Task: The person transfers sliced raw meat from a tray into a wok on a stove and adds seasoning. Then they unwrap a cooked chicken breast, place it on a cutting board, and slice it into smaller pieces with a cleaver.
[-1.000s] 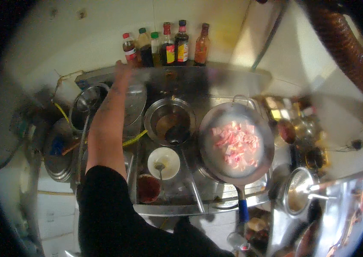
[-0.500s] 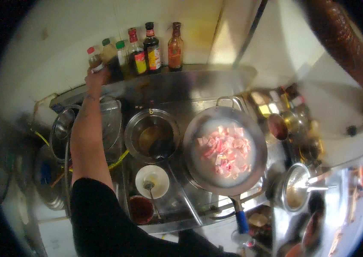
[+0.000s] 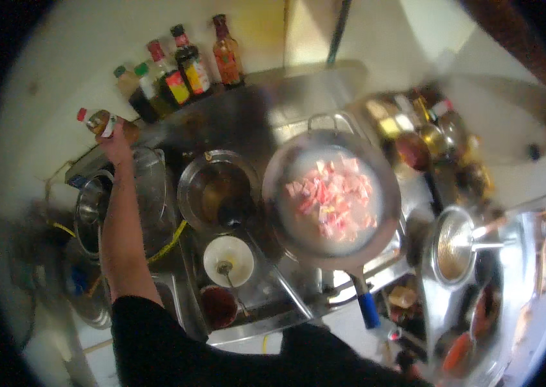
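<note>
My left hand (image 3: pixel 117 146) is closed around a bottle of brown liquid (image 3: pixel 100 122) with a red cap and a pale label. The bottle is tilted, its capped end pointing left, off the ledge at the back left. To its right stand several sauce bottles (image 3: pixel 190 68) in a row against the wall. A wok (image 3: pixel 275 222) with a blue-gripped handle sits on the stove, holding pieces of pinkish meat (image 3: pixel 334 197) in cloudy liquid. My right hand is not in view; dark clothing (image 3: pixel 324 355) shows at the lower edge.
Left of the wok are a steel pot (image 3: pixel 186 216) of brownish liquid with a dark ladle, a white bowl (image 3: pixel 244 251) with a spoon, and a dark red container (image 3: pixel 219 306). Steel strainers (image 3: pixel 455 248) and small seasoning containers (image 3: pixel 413 151) stand at the right.
My left hand has lifted the red-capped bottle off the back ledge, moved it left and nearer, and tipped it sideways. The view has shifted and tilted slightly.
</note>
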The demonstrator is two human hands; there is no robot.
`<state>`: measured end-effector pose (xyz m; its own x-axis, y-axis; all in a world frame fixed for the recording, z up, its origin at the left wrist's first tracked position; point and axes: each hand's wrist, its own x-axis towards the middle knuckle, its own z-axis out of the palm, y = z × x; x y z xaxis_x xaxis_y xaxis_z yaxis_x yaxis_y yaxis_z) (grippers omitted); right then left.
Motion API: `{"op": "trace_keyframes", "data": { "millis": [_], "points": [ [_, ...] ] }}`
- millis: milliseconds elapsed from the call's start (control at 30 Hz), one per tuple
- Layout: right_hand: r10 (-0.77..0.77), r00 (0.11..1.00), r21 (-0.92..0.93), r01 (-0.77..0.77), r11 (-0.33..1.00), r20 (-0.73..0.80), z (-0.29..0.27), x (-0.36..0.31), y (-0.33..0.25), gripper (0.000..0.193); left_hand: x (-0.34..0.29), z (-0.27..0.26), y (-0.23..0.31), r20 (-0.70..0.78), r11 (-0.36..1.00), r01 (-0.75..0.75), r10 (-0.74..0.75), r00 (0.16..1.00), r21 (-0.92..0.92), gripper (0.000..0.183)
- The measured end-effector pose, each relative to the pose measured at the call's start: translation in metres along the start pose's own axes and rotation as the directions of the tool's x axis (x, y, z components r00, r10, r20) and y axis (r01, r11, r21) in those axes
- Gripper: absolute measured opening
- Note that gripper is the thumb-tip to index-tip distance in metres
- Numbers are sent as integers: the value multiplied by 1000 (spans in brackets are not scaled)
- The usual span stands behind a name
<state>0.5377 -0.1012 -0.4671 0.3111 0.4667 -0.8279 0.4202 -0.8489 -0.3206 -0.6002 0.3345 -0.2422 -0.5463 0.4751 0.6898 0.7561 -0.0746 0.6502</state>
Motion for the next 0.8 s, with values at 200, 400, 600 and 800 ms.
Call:
{"op": "trace_keyframes", "data": {
  "millis": [200,400,600,800],
  "points": [
    [-7,1000,73,6,997,18,-13,-8,114,23,-88,-33,108,262,930,251,-180,948,-268,61],
    [76,996,15,-76,997,55,-1,-23,169,25,-209,-58,242,773,761,644,-454,443,77,54],
    [210,976,382,-173,908,-58,18,-51,141,23,-299,-50,348,941,477,834,-311,-138,279,39],
    [-60,995,238,41,970,76,15,-29,155,20,-325,-9,384,848,193,872,-396,-351,451,46]
  ]
}}
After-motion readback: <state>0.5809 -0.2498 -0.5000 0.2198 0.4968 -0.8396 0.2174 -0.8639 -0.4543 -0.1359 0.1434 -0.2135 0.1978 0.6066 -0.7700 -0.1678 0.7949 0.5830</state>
